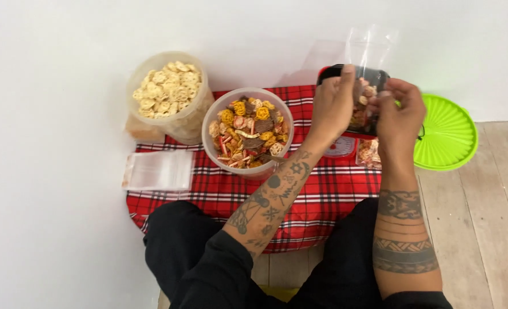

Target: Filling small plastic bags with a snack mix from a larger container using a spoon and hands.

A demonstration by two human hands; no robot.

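From the head view, a clear plastic bag (pixel 368 54) partly filled with mixed snacks is held upright above a red-rimmed scale (pixel 345 103) at the far edge of the red checked cloth (pixel 323 194). The left hand (pixel 334 103) is clamped on its side; the right hand (pixel 400 111) pinches its mouth. The mouth is best kept level so nothing spills. The bag is transparent, its top empty.

We saw a red, white and black plaid cloth (pixel 323 200), a lime-green lid (pixel 446 134), pale yellow crackers in 1 clear tub (pixel 168 94), and yellow, red and brown snacks in another tub (pixel 248 134). Dark patterned tattoos covered both forearms.
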